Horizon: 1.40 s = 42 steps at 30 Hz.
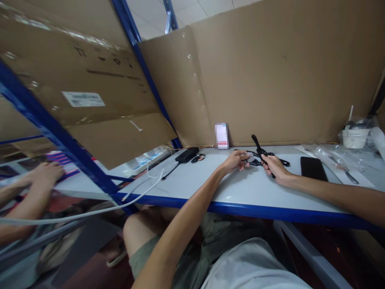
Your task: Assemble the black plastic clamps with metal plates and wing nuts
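My left hand (237, 159) rests on the white table (240, 188), fingers pinched on a small grey piece at the left end of a black multi-armed frame (261, 154). My right hand (275, 166) is closed around one black arm of that same frame, which sticks up and back toward the cardboard wall. The frame's other arms spread over the table between and behind my hands.
A black phone (313, 168) lies right of my right hand. Clear bags, a tool (345, 170) and a white container (355, 136) sit far right. A black adapter (186, 154) with white cable (144, 188) lies left. Another person's hand (45, 172) works at far left. Cardboard walls (270, 80) stand behind.
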Each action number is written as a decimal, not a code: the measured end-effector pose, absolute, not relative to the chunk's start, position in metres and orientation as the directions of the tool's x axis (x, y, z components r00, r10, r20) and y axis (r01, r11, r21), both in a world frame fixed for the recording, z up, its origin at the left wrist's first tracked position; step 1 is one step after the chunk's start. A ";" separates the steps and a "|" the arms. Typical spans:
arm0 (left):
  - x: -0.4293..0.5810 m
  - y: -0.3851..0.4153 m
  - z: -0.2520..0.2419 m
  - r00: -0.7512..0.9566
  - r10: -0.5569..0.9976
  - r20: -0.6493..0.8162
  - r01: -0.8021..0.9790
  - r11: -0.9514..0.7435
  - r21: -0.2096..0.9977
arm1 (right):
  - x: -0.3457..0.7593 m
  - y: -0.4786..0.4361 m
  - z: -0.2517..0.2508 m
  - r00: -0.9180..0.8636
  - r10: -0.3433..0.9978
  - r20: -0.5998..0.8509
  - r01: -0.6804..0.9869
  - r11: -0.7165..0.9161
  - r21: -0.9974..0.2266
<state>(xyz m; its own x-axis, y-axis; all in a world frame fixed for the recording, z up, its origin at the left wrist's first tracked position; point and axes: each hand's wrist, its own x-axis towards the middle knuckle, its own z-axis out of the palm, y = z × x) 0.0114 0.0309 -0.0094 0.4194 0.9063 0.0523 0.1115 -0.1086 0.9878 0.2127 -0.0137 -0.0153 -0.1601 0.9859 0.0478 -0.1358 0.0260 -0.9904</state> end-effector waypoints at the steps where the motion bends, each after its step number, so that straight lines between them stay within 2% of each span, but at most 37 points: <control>1: 0.012 0.030 -0.008 0.439 0.896 0.059 0.096 -0.112 0.989 | 0.213 -0.014 -0.015 -0.159 0.986 0.045 -0.131 0.024 -0.991; 8: 0.014 0.022 -0.002 0.478 0.875 0.073 0.050 -0.110 0.993 | 0.212 -0.015 -0.015 -0.162 0.986 0.037 -0.124 0.017 -0.992; 25: 0.018 0.015 0.000 0.644 0.761 0.076 0.095 -0.178 0.980 | 0.212 -0.014 -0.017 -0.244 0.965 0.092 -0.099 0.070 -0.993; 32: 0.019 0.016 -0.003 0.629 0.775 0.063 0.116 -0.174 0.978 | 0.213 -0.010 -0.022 -0.321 0.941 0.107 0.008 0.115 -0.993; 42: 0.018 0.015 0.001 0.613 0.788 0.057 0.164 -0.197 0.967 | 0.212 -0.015 -0.016 -0.238 0.968 0.083 -0.091 0.063 -0.994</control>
<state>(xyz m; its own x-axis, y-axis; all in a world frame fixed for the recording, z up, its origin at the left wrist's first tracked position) 0.0180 0.0148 0.0015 0.6127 0.7883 0.0567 0.1638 -0.1969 0.9666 0.2121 -0.0152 -0.0161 -0.2381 0.9676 0.0834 -0.0906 0.0633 -0.9939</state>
